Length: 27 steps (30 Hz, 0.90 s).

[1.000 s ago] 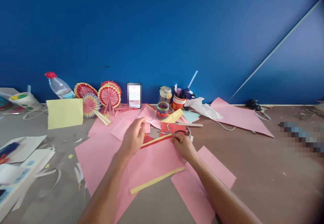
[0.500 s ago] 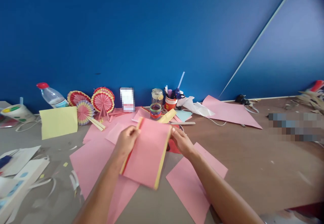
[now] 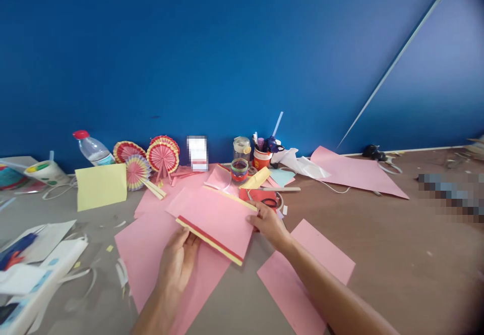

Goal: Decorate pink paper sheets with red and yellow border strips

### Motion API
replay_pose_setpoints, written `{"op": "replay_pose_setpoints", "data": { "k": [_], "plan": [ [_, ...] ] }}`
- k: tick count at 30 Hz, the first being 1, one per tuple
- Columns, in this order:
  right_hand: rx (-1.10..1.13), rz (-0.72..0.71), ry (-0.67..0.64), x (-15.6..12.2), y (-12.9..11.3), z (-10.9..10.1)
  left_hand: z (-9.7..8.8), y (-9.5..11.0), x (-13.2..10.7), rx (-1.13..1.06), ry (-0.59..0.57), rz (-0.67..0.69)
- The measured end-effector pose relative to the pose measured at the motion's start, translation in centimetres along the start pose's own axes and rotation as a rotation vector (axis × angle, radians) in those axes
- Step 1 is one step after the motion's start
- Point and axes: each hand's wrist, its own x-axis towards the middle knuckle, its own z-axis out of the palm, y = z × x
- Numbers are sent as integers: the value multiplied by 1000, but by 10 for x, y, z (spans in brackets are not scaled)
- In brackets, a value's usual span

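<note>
A pink paper sheet (image 3: 219,219) with red and yellow strips along its near edge and a yellow strip along its far edge is held between both hands, just above the table. My left hand (image 3: 177,259) grips its near left corner, fingers curled under the striped edge. My right hand (image 3: 266,222) pinches its right edge. Under it lie larger pink sheets (image 3: 147,244). Scissors (image 3: 270,202) rest on red paper just beyond my right hand.
Along the blue wall stand round paper fans (image 3: 162,154), a water bottle (image 3: 93,148), a glass jar (image 3: 242,148), tape rolls (image 3: 239,169) and a cup of pens (image 3: 262,157). A yellow sheet (image 3: 101,186) lies left, more pink paper (image 3: 355,171) right, white scraps (image 3: 34,254) far left.
The pink sheet has been turned round: its striped edge, far from me a second ago, now faces me. My left hand dropped from the top edge to the near corner.
</note>
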Motion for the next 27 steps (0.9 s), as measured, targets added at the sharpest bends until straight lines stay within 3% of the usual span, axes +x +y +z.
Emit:
{"op": "replay_pose_setpoints", "data": {
  "k": [1,2,4,6,8,11,14,16,21,27],
  "plan": [
    [4,12,-32,1,-1,-5,-5,6,-2,16,7,16],
    [-10,19,-87,2,-3,-10,-10,12,-3,51,94,107],
    [-129,11,-197,2,-7,-18,-15,27,-4,150,283,376],
    [-299,-13,-253,0,-11,-22,-11,38,-2,322,312,569],
    [-475,-67,-221,-1,-13,-23,-1,41,2,551,210,730],
    [-631,-159,-26,2,-10,-26,20,29,9,925,-66,930],
    [-773,-137,251,10,-2,-35,33,3,10,1222,-348,901],
    [-892,-142,334,15,3,-40,37,-14,2,1363,-422,898],
    [-1148,-217,207,17,8,-32,37,-39,-24,1616,-681,920],
    [-1255,-129,166,8,-9,-23,40,-45,-33,1799,-795,747]
  ]
}}
